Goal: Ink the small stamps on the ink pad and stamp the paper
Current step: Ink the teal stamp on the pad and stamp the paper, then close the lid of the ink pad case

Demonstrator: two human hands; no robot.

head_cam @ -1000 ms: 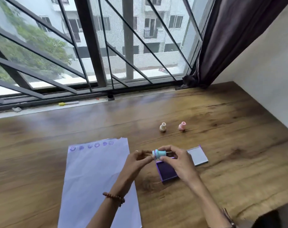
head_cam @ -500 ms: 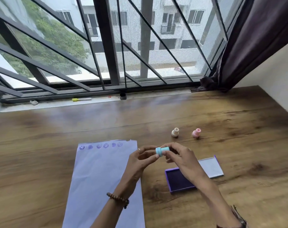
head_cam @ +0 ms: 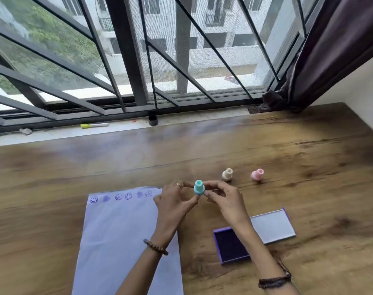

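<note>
A small teal stamp [head_cam: 198, 187] is held upright between the fingertips of my left hand [head_cam: 174, 202] and my right hand [head_cam: 225, 202], above the table just right of the paper's top corner. The white paper [head_cam: 121, 237] lies at the front left, with a row of several purple prints along its top edge. The open purple ink pad [head_cam: 231, 244] sits under my right forearm, its lid [head_cam: 274, 225] folded out to the right. A cream stamp [head_cam: 227, 174] and a pink stamp [head_cam: 257, 174] stand farther back on the wooden table [head_cam: 309, 188].
A barred window runs along the far edge, with a yellow-capped marker [head_cam: 94, 125] and a small black cap [head_cam: 153, 120] on the sill. A dark curtain [head_cam: 321, 50] hangs at the back right beside a white wall.
Both hands have lifted the teal stamp away from above the ink pad, toward the paper's top right corner. The stamp has turned from lying sideways to upright.
</note>
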